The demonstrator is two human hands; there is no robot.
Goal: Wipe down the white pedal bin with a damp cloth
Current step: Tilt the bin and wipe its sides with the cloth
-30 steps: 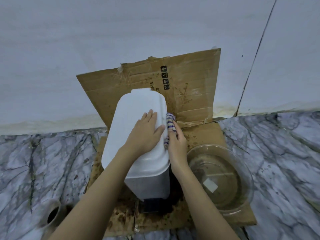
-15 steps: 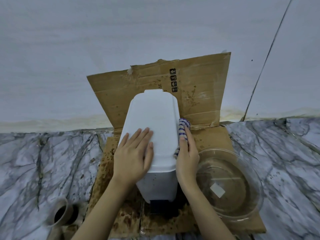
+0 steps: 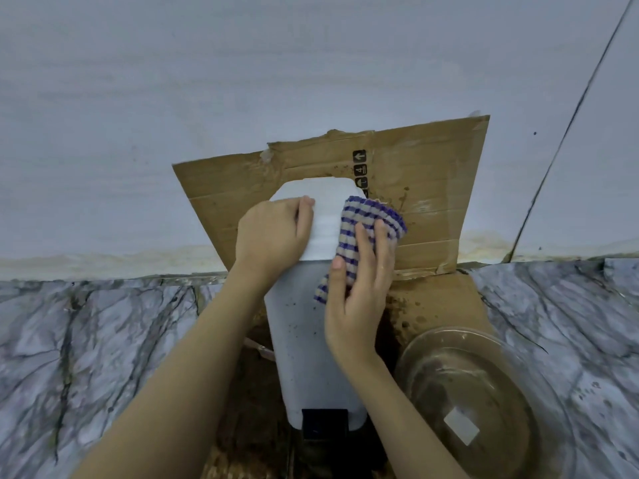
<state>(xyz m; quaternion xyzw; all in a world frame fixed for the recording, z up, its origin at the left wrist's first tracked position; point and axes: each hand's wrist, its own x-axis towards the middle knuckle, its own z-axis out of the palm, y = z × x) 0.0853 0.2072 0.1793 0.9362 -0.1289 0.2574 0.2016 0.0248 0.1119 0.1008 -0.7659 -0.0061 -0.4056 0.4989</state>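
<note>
The white pedal bin stands on stained cardboard, tipped back so its speckled front faces me and its black pedal shows at the bottom. My left hand grips the left edge of the white lid. My right hand presses a blue-and-white striped cloth against the lid's right side and upper front. The cloth drapes over the lid's right corner.
A stained cardboard sheet leans on the pale wall behind the bin and lies flat beneath it. A clear glass bowl of murky water sits at the right on the cardboard. Grey marble floor spreads on both sides.
The bin has tipped back so its front shows. My left hand slid up to the lid's left edge. My right hand brought the cloth from the side onto the lid's right corner.
</note>
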